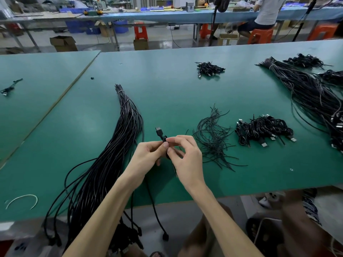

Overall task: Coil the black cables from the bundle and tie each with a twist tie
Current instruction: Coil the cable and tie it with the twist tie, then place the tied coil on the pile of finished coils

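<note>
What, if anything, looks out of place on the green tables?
One small cable lies alone on the left table, far from the coiled pile. A white curved strip lies loose near the front edge.

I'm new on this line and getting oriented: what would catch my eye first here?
At centre, the left hand and right hand pinch a black cable, its plug showing. The cable bundle sweeps across the green table on their left; twist ties and tied coils lie on their right.

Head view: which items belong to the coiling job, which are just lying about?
Job: cable held by left hand and right hand; cable bundle; twist ties; tied coils.
Lying about: white loop; stray cable far left; cardboard box.
</note>
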